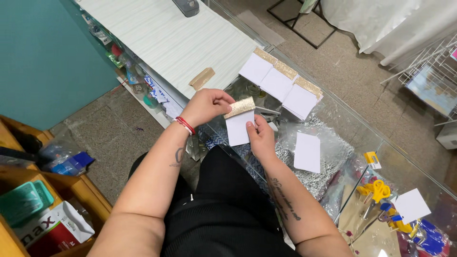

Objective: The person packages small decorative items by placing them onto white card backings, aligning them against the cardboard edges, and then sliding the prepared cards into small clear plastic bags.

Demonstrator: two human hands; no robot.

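Seen from above, at centre frame, the right hand [261, 135] pinches the lower right edge of a small white paper card topped with a gold glitter strip [239, 122], while the left hand [205, 105] grips its glitter end at ten o'clock. A plain white card [307, 152] lies on the glass counter [352, 124] at four o'clock. Farther off, at one o'clock, three finished glitter-topped cards [281, 83] lie in a row.

We stand at a glass counter [342, 112] over a speckled grey-brown floor [362, 76]. Left of the counter rises a teal wall [43, 52], with wooden shelves [71, 190] below it. Beyond the counter we see a black metal frame [297, 24], white cloth [381, 21] and a white wire rack [423, 71].
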